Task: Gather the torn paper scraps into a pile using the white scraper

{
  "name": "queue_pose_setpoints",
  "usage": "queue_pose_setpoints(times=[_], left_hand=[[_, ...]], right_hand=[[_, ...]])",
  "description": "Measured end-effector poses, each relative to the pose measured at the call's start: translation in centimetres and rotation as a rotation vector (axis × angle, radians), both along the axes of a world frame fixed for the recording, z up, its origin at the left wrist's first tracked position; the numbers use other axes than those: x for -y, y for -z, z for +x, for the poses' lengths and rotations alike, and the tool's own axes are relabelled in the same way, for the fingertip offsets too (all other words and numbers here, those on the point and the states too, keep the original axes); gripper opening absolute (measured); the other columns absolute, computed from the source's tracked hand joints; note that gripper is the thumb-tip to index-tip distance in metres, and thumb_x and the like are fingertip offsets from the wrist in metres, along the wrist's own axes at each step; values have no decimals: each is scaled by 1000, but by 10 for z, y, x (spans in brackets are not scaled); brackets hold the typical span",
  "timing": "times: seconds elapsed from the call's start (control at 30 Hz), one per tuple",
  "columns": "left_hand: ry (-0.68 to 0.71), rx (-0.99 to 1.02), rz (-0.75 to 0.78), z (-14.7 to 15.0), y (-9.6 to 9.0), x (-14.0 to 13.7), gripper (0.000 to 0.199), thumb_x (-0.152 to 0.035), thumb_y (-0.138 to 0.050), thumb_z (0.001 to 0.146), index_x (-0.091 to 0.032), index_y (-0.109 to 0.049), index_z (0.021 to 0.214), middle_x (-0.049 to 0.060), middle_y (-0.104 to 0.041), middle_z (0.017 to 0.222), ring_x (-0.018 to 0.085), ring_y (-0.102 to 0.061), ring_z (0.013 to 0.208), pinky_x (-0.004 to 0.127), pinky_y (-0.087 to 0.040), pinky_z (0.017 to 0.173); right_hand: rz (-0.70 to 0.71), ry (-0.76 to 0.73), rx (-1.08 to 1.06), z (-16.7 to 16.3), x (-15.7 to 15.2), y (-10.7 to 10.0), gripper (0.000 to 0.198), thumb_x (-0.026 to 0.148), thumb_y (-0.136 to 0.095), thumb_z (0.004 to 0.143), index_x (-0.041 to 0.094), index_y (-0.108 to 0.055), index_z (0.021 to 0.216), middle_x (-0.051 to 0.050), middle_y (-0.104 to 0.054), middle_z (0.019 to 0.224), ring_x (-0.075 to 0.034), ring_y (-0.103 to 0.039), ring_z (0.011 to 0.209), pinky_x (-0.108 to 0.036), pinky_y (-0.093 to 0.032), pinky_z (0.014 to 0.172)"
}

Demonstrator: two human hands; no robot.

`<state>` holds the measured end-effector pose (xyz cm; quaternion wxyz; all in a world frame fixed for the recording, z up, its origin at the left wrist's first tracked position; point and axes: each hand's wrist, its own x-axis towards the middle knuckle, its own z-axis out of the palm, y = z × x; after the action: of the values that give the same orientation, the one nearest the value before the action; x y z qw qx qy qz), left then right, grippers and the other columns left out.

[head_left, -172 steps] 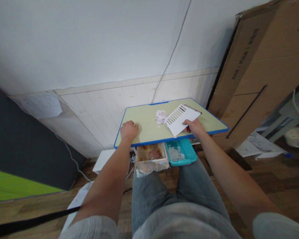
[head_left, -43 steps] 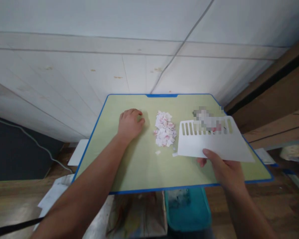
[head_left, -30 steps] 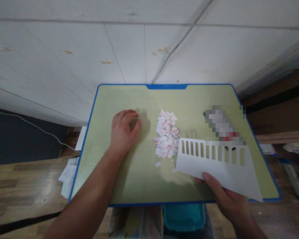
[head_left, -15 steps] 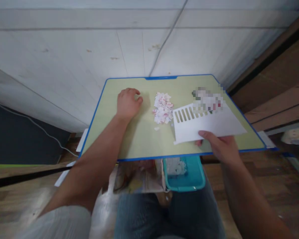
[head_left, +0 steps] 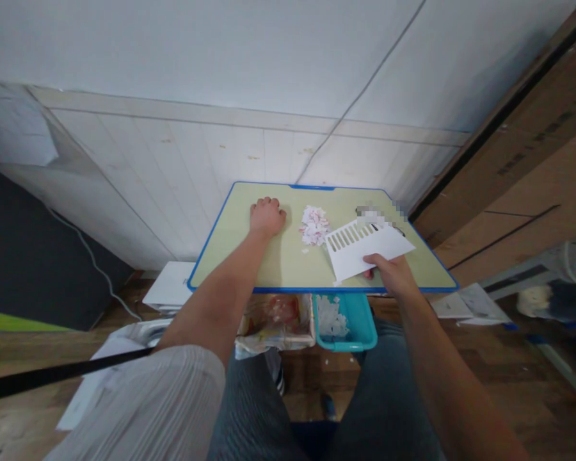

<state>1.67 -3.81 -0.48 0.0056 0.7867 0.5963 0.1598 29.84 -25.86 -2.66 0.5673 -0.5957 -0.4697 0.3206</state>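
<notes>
White panelled wall (head_left: 148, 144) behind pale worktop (head_left: 292, 272). Head view: paper scrap pile (head_left: 315, 225) looks longer than some seconds ago, suggesting scraps added. Right hand (head_left: 394, 271) pinches white slotted card (head_left: 349, 259), edge just beside pile. Left hand (head_left: 267, 218) now nearer wall, fingers loosely bent, nothing visibly held. Teal tray (head_left: 363, 318), lined box (head_left: 274, 344) below near edge. Pixelated item (head_left: 372, 214) behind card, unreadable.

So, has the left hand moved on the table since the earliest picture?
Yes. Judged against the table, the left hand has moved toward the back edge and rightward, closer to the paper scraps.
</notes>
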Motion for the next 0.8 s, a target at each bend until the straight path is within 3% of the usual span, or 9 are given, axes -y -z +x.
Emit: queue_pose_setpoints(times=[0.23, 0.47, 0.63, 0.8], left_hand=[[-15, -32, -14, -2, -1, -2, 47, -31, -55, 117, -12, -86, 148, 25, -80, 161, 41, -70, 156, 52, -56, 130], [-24, -59, 8, -3, 2, -2, 48, -32, -56, 117, -13, -86, 149, 24, -81, 158, 40, -72, 154, 51, -58, 128], [-26, -110, 6, 1, -4, -4, 51, -32, -52, 118, -13, -83, 153, 26, -79, 160, 41, -72, 155, 53, -60, 126], [12, -197, -65, 6, -13, -17, 53, -34, -56, 116, -12, -81, 157, 29, -79, 161, 45, -72, 157, 60, -57, 129]], right_hand=[[51, -57, -106, 8, 4, 12, 24, 40, -88, 76, 28, -68, 82, 2, -71, 63, -19, -57, 47, -32, -48, 44], [39, -104, -79, 7, 10, 11, 22, 36, -92, 81, 26, -72, 81, 1, -70, 60, -20, -61, 49, -35, -57, 50], [74, -23, -115, 9, 6, 14, 26, 40, -93, 85, 25, -72, 82, 1, -73, 65, -18, -62, 50, -33, -55, 52], [69, 86, -29, -4, -6, 1, 33, 50, -98, 86, 24, -78, 85, -3, -80, 69, -22, -71, 55, -35, -62, 58]])
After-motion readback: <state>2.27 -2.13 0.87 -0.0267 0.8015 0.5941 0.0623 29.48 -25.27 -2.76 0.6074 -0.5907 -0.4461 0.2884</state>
